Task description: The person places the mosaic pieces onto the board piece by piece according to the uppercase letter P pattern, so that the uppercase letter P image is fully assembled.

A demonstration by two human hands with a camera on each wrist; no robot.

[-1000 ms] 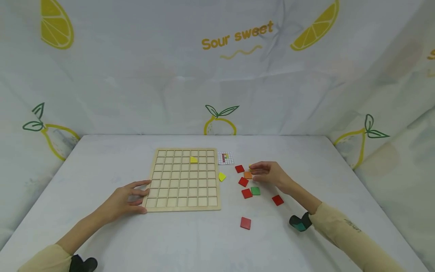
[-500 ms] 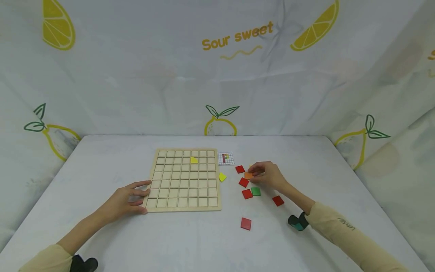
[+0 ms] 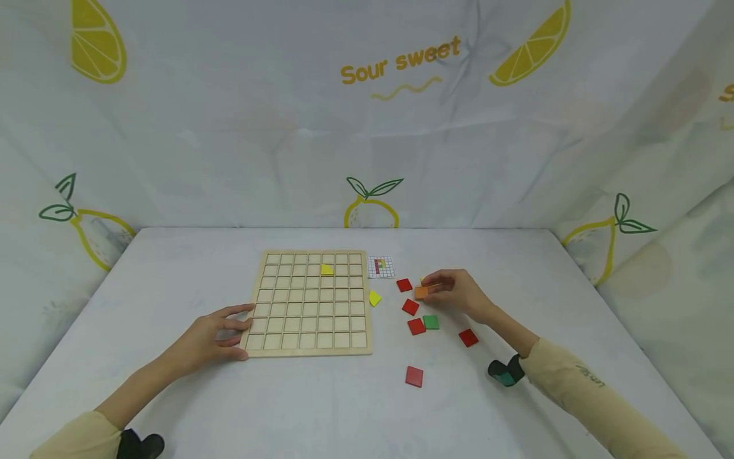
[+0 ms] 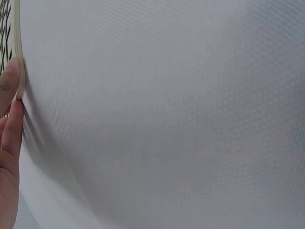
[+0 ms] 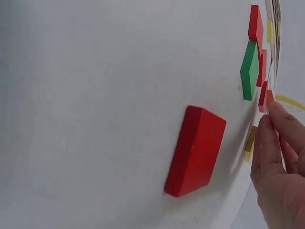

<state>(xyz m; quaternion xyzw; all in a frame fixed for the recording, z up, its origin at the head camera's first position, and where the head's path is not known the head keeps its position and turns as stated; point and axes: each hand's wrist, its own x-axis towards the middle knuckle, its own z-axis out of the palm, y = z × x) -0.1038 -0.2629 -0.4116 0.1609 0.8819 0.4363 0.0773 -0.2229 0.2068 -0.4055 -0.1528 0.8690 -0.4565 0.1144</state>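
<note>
My right hand point(image 3: 462, 294) pinches an orange square tile point(image 3: 421, 292) by its right side, fingertips and thumb together. In the right wrist view, a sliver of the orange tile point(image 5: 270, 96) shows beyond the fingertips. A yellow piece point(image 5: 250, 143) lies beside those fingers, mostly hidden in the head view. At the left, my left hand point(image 3: 208, 338) rests with extended fingers against the left edge of a wooden grid board point(image 3: 310, 310). One yellow piece point(image 3: 327, 270) sits in the board's upper part. The left wrist view catches only some fingers point(image 4: 12, 126) at the board's edge.
Several red tiles, one being the red tile point(image 3: 468, 338), and a green tile point(image 3: 431, 322) lie right of the board. A yellow piece point(image 3: 375, 298) lies by its right edge. A small colour pattern card point(image 3: 381, 267) is at its upper right corner. White cloth point(image 3: 275, 408) covers the table.
My right hand has closed its fingertips on the orange tile and lifted it slightly, away from the viewer. The left hand and the board stay in place.
</note>
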